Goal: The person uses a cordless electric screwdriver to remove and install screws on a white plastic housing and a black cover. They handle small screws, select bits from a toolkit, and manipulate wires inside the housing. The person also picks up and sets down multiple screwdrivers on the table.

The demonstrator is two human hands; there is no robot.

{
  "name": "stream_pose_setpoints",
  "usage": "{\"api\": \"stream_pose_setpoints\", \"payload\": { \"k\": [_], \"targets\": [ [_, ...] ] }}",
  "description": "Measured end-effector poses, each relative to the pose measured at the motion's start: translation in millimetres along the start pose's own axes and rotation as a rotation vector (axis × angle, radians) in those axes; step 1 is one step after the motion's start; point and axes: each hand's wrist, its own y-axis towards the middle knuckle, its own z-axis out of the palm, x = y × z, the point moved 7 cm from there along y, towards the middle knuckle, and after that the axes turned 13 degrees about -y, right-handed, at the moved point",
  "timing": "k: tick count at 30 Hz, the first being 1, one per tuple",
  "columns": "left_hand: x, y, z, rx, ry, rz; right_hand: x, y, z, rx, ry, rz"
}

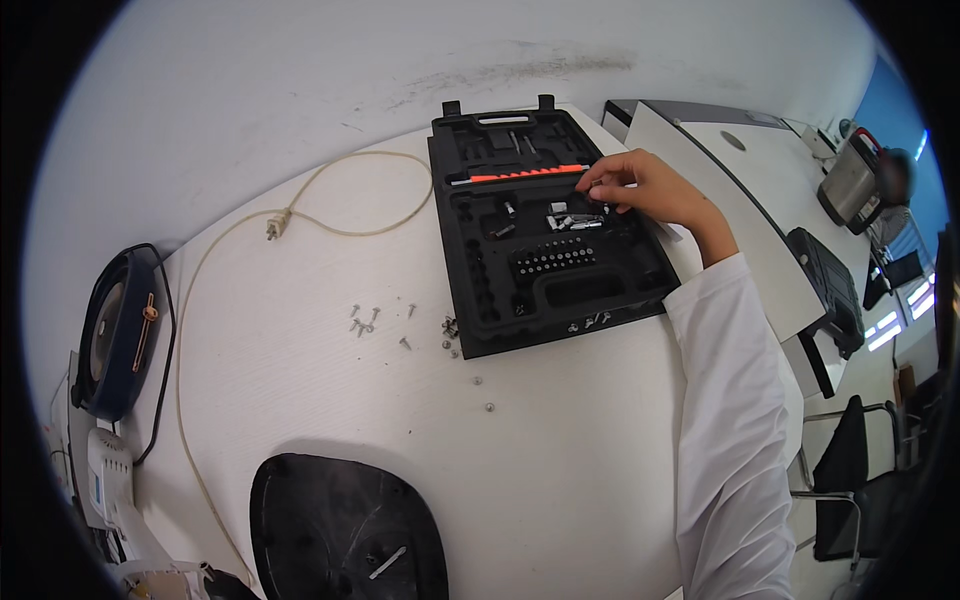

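Observation:
My right hand reaches over the far right part of an open black tool case. Its thumb and fingers are curled together near the hinge side; whatever lies between the fingertips is too small to make out. Below the fingertips, several silver sockets lie loose in the case. Rows of screwdriver bits stand in the middle of the tray. An orange toothed strip runs along the hinge between lid and tray. My left hand is out of view.
Left of the case, several silver screws lie scattered on the white table. A black rounded plate sits at the near edge. A pale cable with a plug loops leftward, by a dark blue device. Another desk adjoins at right.

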Motion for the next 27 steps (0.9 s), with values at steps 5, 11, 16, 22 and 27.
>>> {"api": "stream_pose_setpoints", "payload": {
  "k": [5, 11, 16, 22, 27],
  "targets": [
    [-0.9, -2.2, -1.2, -0.004, -0.003, -0.003, -3.2, 4.5, -5.9, -0.087, -0.056, -0.059],
    [-1.4, -2.1, -0.9, 0.004, 0.048, 0.001, -8.7, 2.5, -7.7, -0.091, -0.054, 0.048],
    [-3.8, -6.4, -5.3, -0.014, -0.029, 0.014, -9.0, 5.0, -0.8, -0.042, -0.065, -0.08],
    [-2.3, -3.3, -3.3, -0.027, -0.026, 0.025, -8.5, 4.6, -4.7, -0.074, -0.1, -0.069],
    [0.1, -0.8, -0.7, -0.019, 0.0, 0.036, -14.4, 6.9, -0.5, -0.076, -0.133, -0.07]
  ]
}}
